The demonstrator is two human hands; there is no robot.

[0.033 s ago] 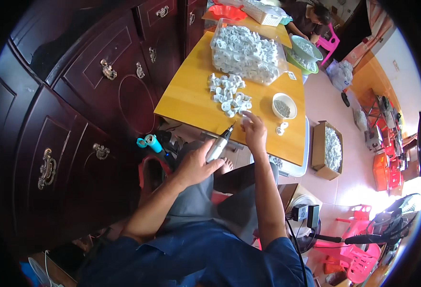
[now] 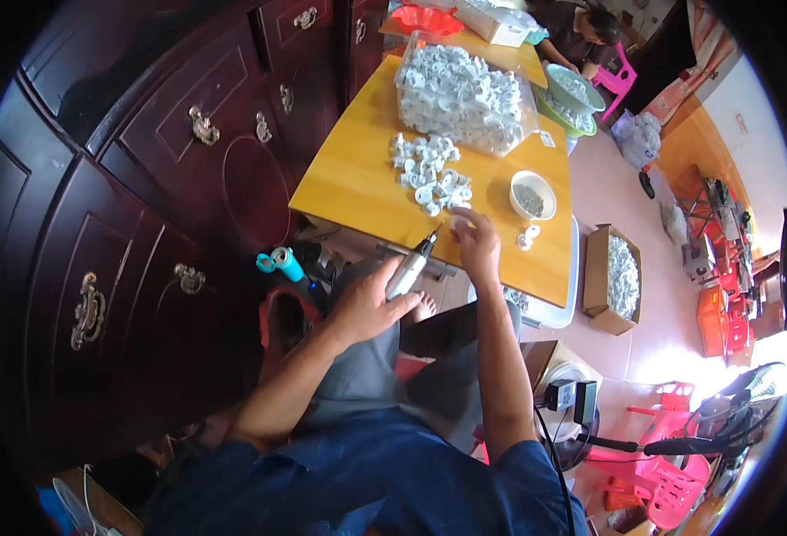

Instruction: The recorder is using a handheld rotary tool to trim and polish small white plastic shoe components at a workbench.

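So, head view: a pen-style electric driver (image 2: 409, 271) is held in the left hand (image 2: 368, 305), fingers and thumb wrapped round its pale body, and its thin dark tip is angled up over the near edge of the yellow table (image 2: 344, 170). The right hand (image 2: 477, 246) is held above that same table edge, just right of the tip, with its fingers bent. A small white piece (image 2: 458, 222) can be seen by the fingertips, but whether it's actually pinched can't be made out.

A loose pile of white plastic parts (image 2: 432, 173) is spread mid-table, with a clear bin (image 2: 527, 118) heaped with similar ones set behind it toward the table's far end. Over on the table's right side, small grey bits are held in a white bowl (image 2: 550, 204), and a couple of white parts (image 2: 526, 238) have been left between it and the near edge. A cardboard box (image 2: 597, 279) full of white bits is parked on the floor right of the table. Past the table's far right corner, a person (image 2: 576, 31) in a dark top is seated by stacked green basins (image 2: 593, 101).
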